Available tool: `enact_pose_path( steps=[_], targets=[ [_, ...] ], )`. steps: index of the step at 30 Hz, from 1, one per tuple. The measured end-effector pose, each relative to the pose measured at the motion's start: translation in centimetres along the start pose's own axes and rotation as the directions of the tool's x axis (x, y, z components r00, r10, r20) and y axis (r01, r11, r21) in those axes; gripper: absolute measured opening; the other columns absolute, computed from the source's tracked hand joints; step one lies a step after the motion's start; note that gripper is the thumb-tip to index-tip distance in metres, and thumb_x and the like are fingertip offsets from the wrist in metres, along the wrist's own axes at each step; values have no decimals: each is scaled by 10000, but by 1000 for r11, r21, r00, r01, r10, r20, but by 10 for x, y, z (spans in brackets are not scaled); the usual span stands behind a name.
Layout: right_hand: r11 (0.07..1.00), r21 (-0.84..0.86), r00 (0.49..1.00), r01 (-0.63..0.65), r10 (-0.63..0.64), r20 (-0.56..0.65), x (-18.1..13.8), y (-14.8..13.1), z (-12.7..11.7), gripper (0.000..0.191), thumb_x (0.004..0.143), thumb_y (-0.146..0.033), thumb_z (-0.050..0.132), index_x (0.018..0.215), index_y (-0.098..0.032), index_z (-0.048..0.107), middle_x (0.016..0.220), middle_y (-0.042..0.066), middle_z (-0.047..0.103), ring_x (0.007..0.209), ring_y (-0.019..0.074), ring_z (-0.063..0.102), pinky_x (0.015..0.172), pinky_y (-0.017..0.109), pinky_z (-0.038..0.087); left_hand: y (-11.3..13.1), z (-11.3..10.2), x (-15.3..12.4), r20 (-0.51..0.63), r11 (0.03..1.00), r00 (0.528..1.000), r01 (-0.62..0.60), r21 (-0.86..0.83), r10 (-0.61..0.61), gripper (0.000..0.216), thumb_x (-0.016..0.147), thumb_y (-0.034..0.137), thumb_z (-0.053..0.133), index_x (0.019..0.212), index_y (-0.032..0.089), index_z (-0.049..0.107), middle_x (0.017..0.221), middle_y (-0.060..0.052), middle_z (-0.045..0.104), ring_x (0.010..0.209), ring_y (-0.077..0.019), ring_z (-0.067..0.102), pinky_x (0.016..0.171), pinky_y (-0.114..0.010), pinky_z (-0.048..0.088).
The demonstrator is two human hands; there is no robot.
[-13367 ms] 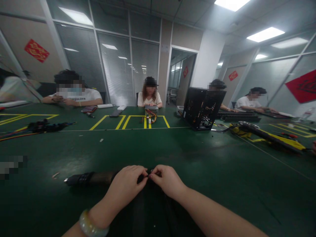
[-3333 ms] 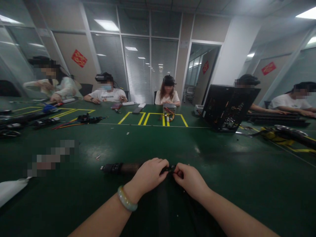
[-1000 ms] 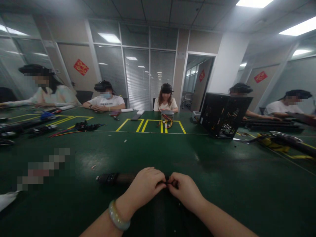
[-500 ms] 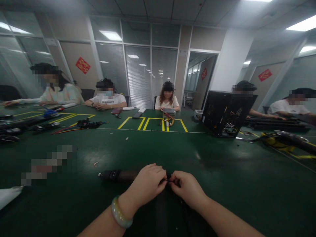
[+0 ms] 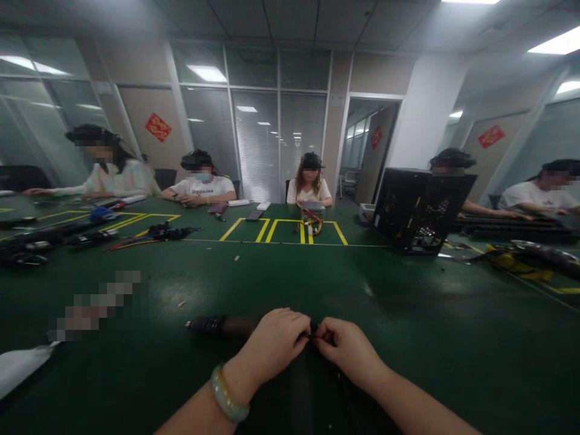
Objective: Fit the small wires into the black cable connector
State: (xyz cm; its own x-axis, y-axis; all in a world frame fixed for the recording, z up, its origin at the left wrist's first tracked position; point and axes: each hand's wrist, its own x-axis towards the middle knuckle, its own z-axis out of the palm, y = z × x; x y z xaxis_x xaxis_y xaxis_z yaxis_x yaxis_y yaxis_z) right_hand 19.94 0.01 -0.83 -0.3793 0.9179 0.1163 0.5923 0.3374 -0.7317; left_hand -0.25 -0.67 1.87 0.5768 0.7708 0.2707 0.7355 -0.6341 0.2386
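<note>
Over the near middle of the green table, my left hand (image 5: 281,335) and my right hand (image 5: 348,350) meet fingertip to fingertip. Both are closed in a pinch on a small thin dark piece (image 5: 312,335); its kind is too small to tell. A dark electric screwdriver (image 5: 226,326) with a ringed collar and a silver tip lies on the table, tip to the left. My left hand hides its right part, and I cannot tell whether that hand touches it. Below the hands the surface is dark and blurred.
Beyond the hands stand a black computer case (image 5: 417,208) and a grey power supply with coloured wires (image 5: 312,216). Dark cable bundles (image 5: 165,231) lie at the left, a yellow and black bundle (image 5: 521,263) at the right. A white object (image 5: 22,367) is at near left. Several people sit around the table.
The whole view has shifted slightly, so things appear a little lower and mostly further right. Both hands keep their pinch, with only slight finger movement.
</note>
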Motion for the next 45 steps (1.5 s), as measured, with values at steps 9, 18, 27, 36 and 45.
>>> enact_pose_path(
  steps=[9, 18, 27, 36, 45],
  targets=[
    [998, 58, 999, -26, 27, -23, -3, -3, 4, 80, 852, -232, 607, 837, -230, 686, 766, -20, 683, 692, 145, 615, 612, 208, 391, 0, 3, -2, -19, 1000, 1000, -18, -6, 18, 97, 871, 163, 574, 948, 216, 602, 939, -15, 650, 903, -196, 607, 863, -345, 443],
    [999, -21, 999, 25, -26, -48, -2, -3, 1, 62, 816, -186, 628, 811, -228, 672, 746, -29, 652, 676, 137, 585, 610, 208, 380, -1, 1, -1, -12, 997, 1000, 16, -78, -17, 107, 867, 168, 602, 958, 225, 609, 943, 2, 654, 893, -187, 605, 835, -330, 451],
    [1000, -4, 1000, 10, -10, -12, 0, -1, -2, 54, 829, -221, 632, 820, -226, 685, 740, -30, 669, 670, 134, 599, 597, 208, 374, -1, 2, -1, -27, 994, 1000, -15, -104, 12, 133, 860, 147, 581, 948, 230, 634, 964, 0, 664, 916, -182, 607, 884, -328, 441],
    [1000, -14, 1000, -23, 24, 16, 3, 1, -3, 59, 821, -255, 638, 815, -220, 685, 727, -30, 677, 639, 124, 597, 542, 194, 356, -2, 1, 0, -8, 997, 999, 40, -72, -40, 83, 861, 191, 595, 939, 218, 593, 895, 1, 640, 857, -191, 596, 786, -319, 439],
    [993, 49, 988, -108, 102, 114, 9, 0, -7, 73, 799, -254, 663, 817, -186, 686, 724, -13, 685, 635, 125, 606, 514, 183, 363, 0, -1, -1, 1, 998, 1000, 13, -63, -13, 62, 875, 192, 576, 932, 208, 596, 902, -5, 637, 859, -185, 597, 805, -326, 445]
  ],
)
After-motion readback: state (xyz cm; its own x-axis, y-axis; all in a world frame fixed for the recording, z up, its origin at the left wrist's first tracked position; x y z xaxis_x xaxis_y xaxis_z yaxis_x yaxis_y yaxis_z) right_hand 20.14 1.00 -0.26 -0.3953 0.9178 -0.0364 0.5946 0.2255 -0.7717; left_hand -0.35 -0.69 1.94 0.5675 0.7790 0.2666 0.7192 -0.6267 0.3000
